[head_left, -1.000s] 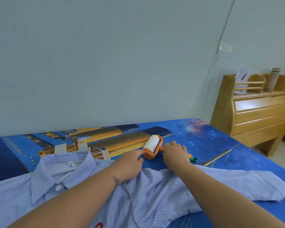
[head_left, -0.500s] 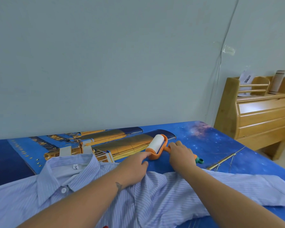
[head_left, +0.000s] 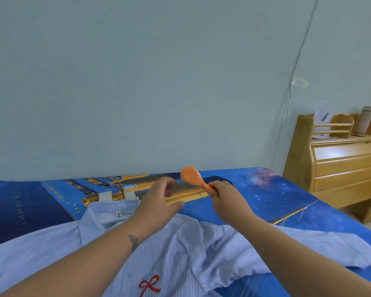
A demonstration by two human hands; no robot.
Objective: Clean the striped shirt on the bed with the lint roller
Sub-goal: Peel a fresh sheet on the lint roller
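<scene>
- We see a pale wall (head_left: 137, 82) behind one blue printed bed (head_left: 266, 194); one wooden headboard (head_left: 338, 163) right.
- One striped shirt (head_left: 180, 249) lies spread there.
- Our right hand (head_left: 227, 200) grips the one orange lint roller (head_left: 191, 177), raised; our left hand (head_left: 161, 202) hovers, loosely spread.

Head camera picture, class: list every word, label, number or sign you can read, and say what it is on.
None can be read.
Collar tag of the striped shirt: dark marks, too small.
Paper on the wooden cabinet: dark print, blurred.
Red bow on the shirt: a stitched picture, no letters.
</scene>
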